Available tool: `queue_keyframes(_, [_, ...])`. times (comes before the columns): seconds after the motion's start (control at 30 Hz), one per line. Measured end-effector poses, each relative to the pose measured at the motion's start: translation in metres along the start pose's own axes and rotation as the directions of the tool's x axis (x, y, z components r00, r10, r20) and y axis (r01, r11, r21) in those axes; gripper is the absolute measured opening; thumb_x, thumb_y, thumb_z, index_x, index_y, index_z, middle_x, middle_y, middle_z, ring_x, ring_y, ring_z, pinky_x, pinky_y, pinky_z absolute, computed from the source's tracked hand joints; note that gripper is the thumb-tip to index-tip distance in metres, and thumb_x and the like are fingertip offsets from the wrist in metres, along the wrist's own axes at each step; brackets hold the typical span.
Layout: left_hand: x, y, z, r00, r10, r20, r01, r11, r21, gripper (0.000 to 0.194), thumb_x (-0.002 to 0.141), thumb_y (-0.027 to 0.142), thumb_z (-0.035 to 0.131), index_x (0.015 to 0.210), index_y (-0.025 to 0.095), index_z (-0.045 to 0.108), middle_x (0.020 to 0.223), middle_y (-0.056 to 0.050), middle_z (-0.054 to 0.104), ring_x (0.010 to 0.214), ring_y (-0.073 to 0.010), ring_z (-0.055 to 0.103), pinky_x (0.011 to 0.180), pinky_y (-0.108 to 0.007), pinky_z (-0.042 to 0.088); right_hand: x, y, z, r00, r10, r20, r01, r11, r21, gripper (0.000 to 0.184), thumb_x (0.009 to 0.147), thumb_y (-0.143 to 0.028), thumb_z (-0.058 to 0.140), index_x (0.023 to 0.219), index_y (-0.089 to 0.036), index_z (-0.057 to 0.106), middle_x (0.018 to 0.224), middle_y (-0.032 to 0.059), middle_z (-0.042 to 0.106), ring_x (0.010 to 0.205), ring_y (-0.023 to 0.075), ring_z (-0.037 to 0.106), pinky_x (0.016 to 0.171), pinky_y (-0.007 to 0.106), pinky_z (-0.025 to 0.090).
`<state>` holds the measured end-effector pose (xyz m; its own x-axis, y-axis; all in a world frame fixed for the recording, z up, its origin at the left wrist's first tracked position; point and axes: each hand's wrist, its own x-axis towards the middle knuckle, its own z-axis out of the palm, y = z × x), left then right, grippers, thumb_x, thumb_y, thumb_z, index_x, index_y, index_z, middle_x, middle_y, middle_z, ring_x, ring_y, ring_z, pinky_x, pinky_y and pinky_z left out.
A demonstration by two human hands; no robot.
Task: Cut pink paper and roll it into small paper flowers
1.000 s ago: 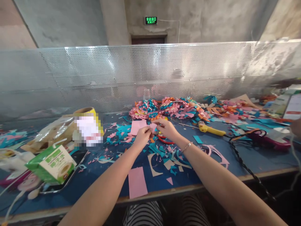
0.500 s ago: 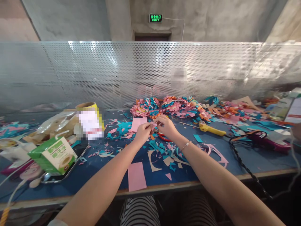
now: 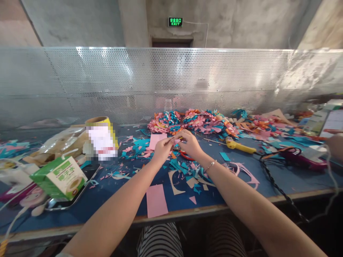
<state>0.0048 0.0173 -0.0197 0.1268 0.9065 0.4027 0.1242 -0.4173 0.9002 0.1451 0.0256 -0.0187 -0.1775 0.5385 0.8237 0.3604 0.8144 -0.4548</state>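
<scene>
My left hand (image 3: 161,150) and my right hand (image 3: 190,144) meet above the middle of the blue table (image 3: 112,194). Both pinch a small pink paper piece (image 3: 176,141) between their fingertips. A bracelet sits on my right wrist. Red-handled scissors (image 3: 186,156) lie on the table just under my right hand. A pink square sheet (image 3: 157,140) lies just beyond my left hand. A pink rectangle (image 3: 157,200) rests near the table's front edge. Paper scraps (image 3: 187,171) in teal, pink and tan are scattered below my hands.
A pile of coloured paper flowers (image 3: 195,121) lies by the perforated metal screen (image 3: 134,82). A yellow glue gun (image 3: 239,146) and a black cable (image 3: 278,185) lie on the right. A green carton (image 3: 60,178), a yellow tape roll (image 3: 99,123) and bags stand left. Another person's hand (image 3: 334,146) shows far right.
My hands stay together on the small pink piece, with only slight finger movement. The view has shifted a little.
</scene>
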Motion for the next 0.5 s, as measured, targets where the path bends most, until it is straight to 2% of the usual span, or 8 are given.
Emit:
queue_keyframes(0.2, [-0.0018, 0.0045, -0.0011, 0.998, 0.065, -0.017, -0.064, 0.995, 0.079, 0.031, 0.075, 0.039, 0.052, 0.086, 0.015, 0.068, 0.050, 0.001, 0.053, 0.045, -0.0107, 0.045, 0.046, -0.023, 0.035, -0.0015, 0.0008, 0.0023, 0.999, 0.035, -0.012, -0.034, 0.999, 0.034, 0.010, 0.071, -0.013, 0.052, 0.075, -0.020, 0.058, 0.087, 0.0040, 0.050, 0.084, 0.0148, 0.051, 0.072, 0.030, 0.047])
queue_keyframes(0.3, [-0.0015, 0.0042, -0.0015, 0.994, 0.103, -0.040, -0.100, 0.992, 0.075, 0.029, 0.074, 0.040, 0.053, 0.077, 0.016, 0.068, 0.054, 0.000, 0.057, 0.053, -0.0135, 0.051, 0.051, -0.024, 0.038, -0.0012, 0.0008, 0.0037, 0.996, 0.081, -0.031, -0.079, 0.995, 0.055, 0.009, 0.070, -0.015, 0.054, 0.074, -0.020, 0.060, 0.091, 0.0049, 0.048, 0.088, 0.0157, 0.051, 0.074, 0.030, 0.046])
queue_keyframes(0.5, [0.0010, -0.0004, -0.0010, 0.990, 0.117, -0.075, -0.110, 0.990, 0.089, 0.023, 0.074, 0.034, 0.052, 0.070, 0.016, 0.066, 0.061, -0.002, 0.061, 0.063, -0.0159, 0.056, 0.059, -0.025, 0.041, 0.0005, 0.0035, 0.0061, 0.963, 0.270, -0.027, -0.266, 0.959, 0.100, 0.004, 0.067, -0.019, 0.057, 0.069, -0.018, 0.061, 0.088, 0.0054, 0.051, 0.083, 0.0157, 0.053, 0.071, 0.030, 0.046])
